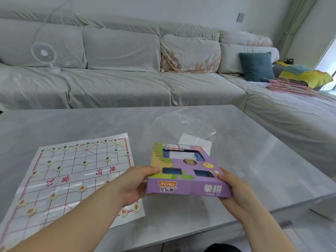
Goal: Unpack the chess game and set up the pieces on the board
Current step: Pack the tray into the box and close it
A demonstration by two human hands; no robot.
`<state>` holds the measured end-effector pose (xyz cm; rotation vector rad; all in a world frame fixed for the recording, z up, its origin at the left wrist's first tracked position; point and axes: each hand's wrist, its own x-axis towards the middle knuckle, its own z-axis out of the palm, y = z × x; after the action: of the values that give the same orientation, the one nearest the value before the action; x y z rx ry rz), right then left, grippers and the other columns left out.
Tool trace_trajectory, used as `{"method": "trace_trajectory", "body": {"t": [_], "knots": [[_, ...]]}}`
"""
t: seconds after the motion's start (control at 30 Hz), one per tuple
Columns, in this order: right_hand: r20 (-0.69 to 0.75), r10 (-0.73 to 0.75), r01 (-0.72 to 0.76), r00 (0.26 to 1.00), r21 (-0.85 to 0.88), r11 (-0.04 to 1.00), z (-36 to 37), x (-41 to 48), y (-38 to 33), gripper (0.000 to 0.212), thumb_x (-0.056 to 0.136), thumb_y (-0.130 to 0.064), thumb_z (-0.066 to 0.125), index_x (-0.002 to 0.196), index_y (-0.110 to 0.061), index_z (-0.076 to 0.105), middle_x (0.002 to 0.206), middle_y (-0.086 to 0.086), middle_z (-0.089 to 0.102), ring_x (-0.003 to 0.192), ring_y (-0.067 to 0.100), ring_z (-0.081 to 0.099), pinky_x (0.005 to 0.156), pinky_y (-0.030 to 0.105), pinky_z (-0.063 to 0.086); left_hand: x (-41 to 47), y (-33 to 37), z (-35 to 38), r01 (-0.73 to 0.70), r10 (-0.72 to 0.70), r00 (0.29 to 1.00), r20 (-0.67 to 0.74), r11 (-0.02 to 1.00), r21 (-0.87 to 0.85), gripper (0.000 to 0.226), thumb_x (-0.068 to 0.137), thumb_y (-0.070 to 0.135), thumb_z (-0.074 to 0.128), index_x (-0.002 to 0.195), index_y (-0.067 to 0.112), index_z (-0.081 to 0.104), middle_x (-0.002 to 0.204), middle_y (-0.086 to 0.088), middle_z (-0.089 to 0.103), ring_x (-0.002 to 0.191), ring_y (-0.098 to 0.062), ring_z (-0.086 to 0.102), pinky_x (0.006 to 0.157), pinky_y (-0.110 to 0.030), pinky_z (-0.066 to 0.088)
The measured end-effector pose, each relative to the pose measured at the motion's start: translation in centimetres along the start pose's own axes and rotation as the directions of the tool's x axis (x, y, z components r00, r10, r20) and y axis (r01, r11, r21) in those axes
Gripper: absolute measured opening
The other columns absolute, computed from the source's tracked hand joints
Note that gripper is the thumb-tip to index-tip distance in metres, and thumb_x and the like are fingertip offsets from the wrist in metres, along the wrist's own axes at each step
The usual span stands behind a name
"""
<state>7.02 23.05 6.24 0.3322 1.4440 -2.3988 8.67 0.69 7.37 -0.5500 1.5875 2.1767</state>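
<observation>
One long covered sofa backs the scene and plays no part in the work. Before it stands the grey worktop, which carries everything relevant. On its left portion lies the printed board sheet, flat, with its near edge partly hidden under the left forearm. Right of the sheet and further back lie a clear plastic wrapper and a white paper slip, apparently discarded. The purple game box is held just beside the sheet's right edge, window side up, its near end raised off the worktop. Whether its far end rests on the paper slip we cannot tell. Its cut-outs show a dark tray, and we cannot tell whether anything remains inside. The left hand grips the box's near-left corner, thumb laid on top, the other fingers beneath and out of sight. The right hand grips the near-right corner in the same fashion. The smallest items sit on the sheet: black-marked pieces on the far ranks, red-marked pieces on the near ranks. We judge the unpacking finished and the laying-out at or near completion. The next move calls for setting the box down well clear of the sheet without brushing its edge. After that, the near rank, which the forearm hides, should be checked against the far one.
</observation>
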Motion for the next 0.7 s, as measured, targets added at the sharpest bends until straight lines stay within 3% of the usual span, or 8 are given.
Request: {"method": "trace_trajectory", "body": {"t": [0.1,0.23,0.33,0.43,0.53,0.7], "knots": [[0.027,-0.054,0.054,0.998,-0.001,0.999,-0.3,-0.4,0.3,0.023,0.087,0.002,0.041,0.098,-0.006,0.060,0.077,0.008,0.073,0.058,0.015,0.067,0.048,0.019,0.053,0.0,-0.3,-0.4,-0.009,0.006,0.997,0.073,0.999,0.038,0.014,0.089,0.009,0.050,0.098,0.012,0.061,0.076,-0.009,0.071,0.060,-0.017,0.067,0.052,-0.026,0.056],[0.051,-0.154,0.156,0.987,-0.028,0.987,0.2,-0.4,0.1,0.031,0.073,0.000,0.053,0.101,-0.011,0.058,0.076,0.003,0.073,0.060,0.015,0.068,0.048,0.021,0.053,-0.3,-0.3,-1.0,-0.050,0.038,0.982,0.182,0.997,0.065,0.031,0.082,0.011,0.058,0.108,0.026,0.053,0.087,-0.008,0.072,0.072,-0.022,0.069,0.059,-0.035,0.058],[0.026,-0.207,0.208,0.978,-0.061,0.976,0.6,0.3,0.4,0.032,0.087,0.003,0.039,0.111,-0.013,0.053,0.076,0.000,0.073,0.060,0.013,0.068,0.048,0.020,0.054,-0.5,-0.4,-1.4,-0.075,0.072,0.968,0.241,0.997,0.006,0.052,0.069,0.013,0.063,0.113,0.035,0.047,0.092,-0.007,0.072,0.078,-0.024,0.069,0.059,-0.037,0.058],[0.059,-0.230,0.234,0.971,-0.070,0.970,2.0,1.2,0.7,0.033,0.090,0.001,0.038,0.116,-0.014,0.052,0.080,-0.001,0.073,0.063,0.012,0.069,0.049,0.019,0.053,-0.4,0.2,-2.2,-0.141,0.155,0.976,0.153,0.985,-0.096,0.048,0.077,0.007,0.059,0.115,0.032,0.045,0.085,-0.007,0.073,0.072,-0.026,0.070,0.051,-0.034,0.057],[0.110,-0.248,0.258,0.963,-0.091,0.962,4.7,2.6,1.0,0.029,0.091,-0.002,0.040,0.110,-0.018,0.055,0.080,-0.005,0.073,0.065,0.009,0.069,0.051,0.017,0.053,-0.3,1.1,-4.0,-0.207,0.210,0.978,0.009,0.969,-0.137,0.037,0.082,0.007,0.057,0.117,0.018,0.047,0.079,-0.008,0.072,0.066,-0.023,0.070,0.047,-0.031,0.056],[0.214,-0.222,0.260,0.951,-0.164,0.952,11.2,5.4,3.0,0.027,0.091,-0.010,0.046,0.117,-0.018,0.051,0.087,-0.005,0.071,0.067,0.007,0.069,0.054,0.018,0.054,-0.9,2.7,-9.2,-0.355,0.321,0.929,-0.185,0.913,-0.202,0.014,0.087,0.013,0.053,0.099,0.010,0.058,0.078,-0.009,0.068,0.068,-0.019,0.066,0.054,-0.030,0.058]]}}
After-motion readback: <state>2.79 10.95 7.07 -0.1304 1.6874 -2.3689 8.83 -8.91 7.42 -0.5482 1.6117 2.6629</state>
